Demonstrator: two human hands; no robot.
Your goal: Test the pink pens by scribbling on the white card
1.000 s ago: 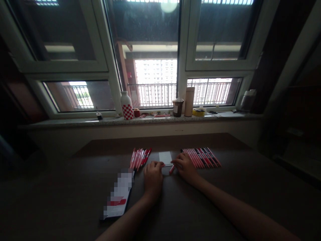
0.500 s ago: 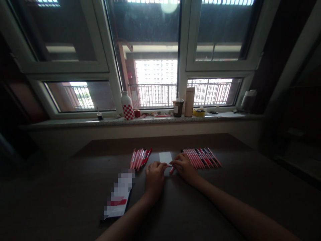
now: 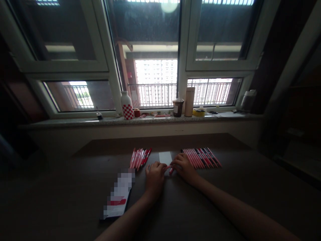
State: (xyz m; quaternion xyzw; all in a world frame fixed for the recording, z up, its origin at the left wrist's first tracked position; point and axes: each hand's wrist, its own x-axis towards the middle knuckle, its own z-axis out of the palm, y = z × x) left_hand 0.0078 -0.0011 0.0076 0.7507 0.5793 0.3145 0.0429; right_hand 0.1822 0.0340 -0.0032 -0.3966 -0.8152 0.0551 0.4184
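Over the middle of the table, my left hand (image 3: 154, 177) pinches one end of a slim pink pen (image 3: 168, 167). My right hand (image 3: 185, 168) has its fingers closed at the pen's other end. A second short pink piece (image 3: 171, 171) pokes out below my right fingers; whether it is held or lies on the table, I cannot tell. Just beyond the fingers lies a small white card (image 3: 165, 156). Several pink, red and dark pens (image 3: 140, 158) lie side by side to the left. A longer row of similar pens (image 3: 200, 158) is beside my right hand.
A flat dark-edged object with a blurred pale top (image 3: 119, 195) lies left of my left forearm on the brown table (image 3: 75, 187). On the windowsill stand a checkered bottle (image 3: 127, 106), a drink cup (image 3: 178, 107), a tan flask (image 3: 190, 102) and yellow tape (image 3: 199, 112).
A pale section of the pen that showed by my right fingertips is now covered, and pink runs between both hands. The hands have barely moved; both pen rows are unchanged.
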